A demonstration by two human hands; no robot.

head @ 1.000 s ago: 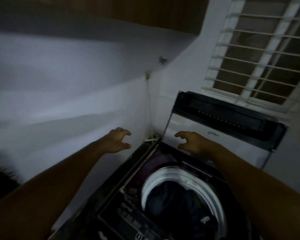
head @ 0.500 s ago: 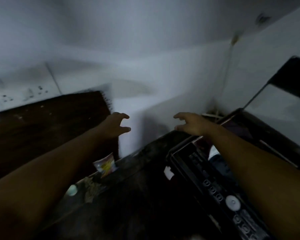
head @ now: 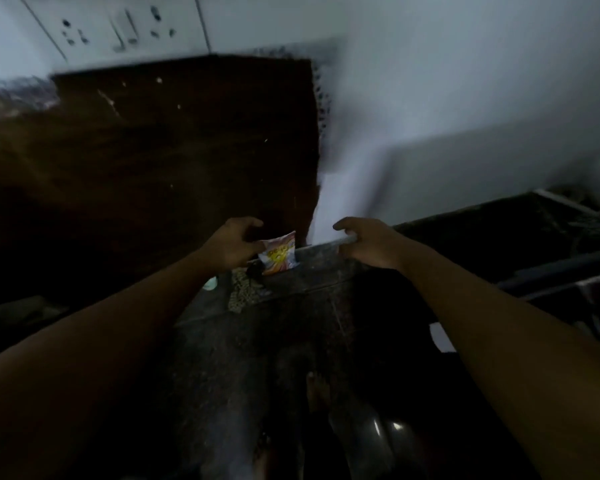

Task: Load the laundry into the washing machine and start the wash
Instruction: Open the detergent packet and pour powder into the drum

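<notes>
A small colourful packet (head: pixel 280 253), white with red and yellow print, stands on a dark stone ledge (head: pixel 312 271) against the wall. My left hand (head: pixel 234 242) is right beside it on its left, fingers curled and apart, touching or nearly touching the packet's edge. My right hand (head: pixel 368 242) hovers over the ledge to the packet's right, fingers spread, holding nothing. Only a dark corner of the washing machine (head: pixel 568 271) shows at the right edge; its drum and the laundry are out of view.
A dark brown wooden door (head: pixel 153 161) fills the left. A white wall (head: pixel 430 98) rises behind the ledge, with a switch panel (head: pixel 118 29) at the top left. A patterned cloth scrap (head: pixel 243 292) and a small pale object (head: pixel 210 283) lie on the ledge. Bare feet show on the dark floor (head: pixel 257 393).
The view has swung left and down, away from the open washing machine. Both hands have moved to the ledge, and my left hand has come up against the packet.
</notes>
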